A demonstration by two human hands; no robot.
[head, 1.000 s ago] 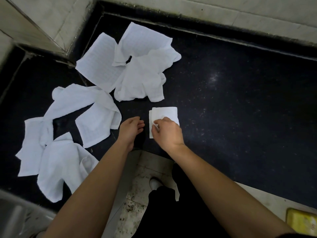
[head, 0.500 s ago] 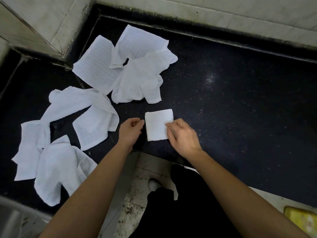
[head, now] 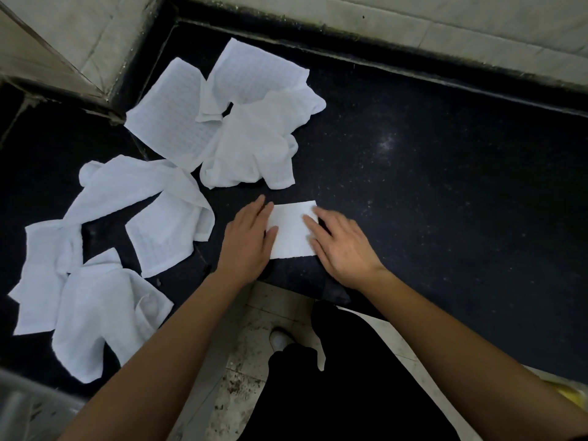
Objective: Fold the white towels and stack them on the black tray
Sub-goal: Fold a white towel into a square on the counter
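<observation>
A small folded white towel (head: 291, 232) lies flat on the black counter (head: 445, 186) near its front edge. My left hand (head: 249, 238) rests with straight fingers on the towel's left edge. My right hand (head: 342, 245) lies flat on its right edge, fingers straight. Several unfolded white towels are spread on the counter: a crumpled group (head: 241, 128) at the back and another group (head: 105, 249) at the left. No separate tray is distinguishable from the black surface.
Tiled walls (head: 413, 23) close the counter at the back and back left. A dirty tiled floor (head: 251, 361), a white shoe (head: 280, 338) and dark trousers show below the counter's front edge. A yellow object (head: 569, 391) sits at the lower right.
The right hand let go of the folded towel's corner and flattened on its right side. The left hand uncurled and moved onto the towel's left edge.
</observation>
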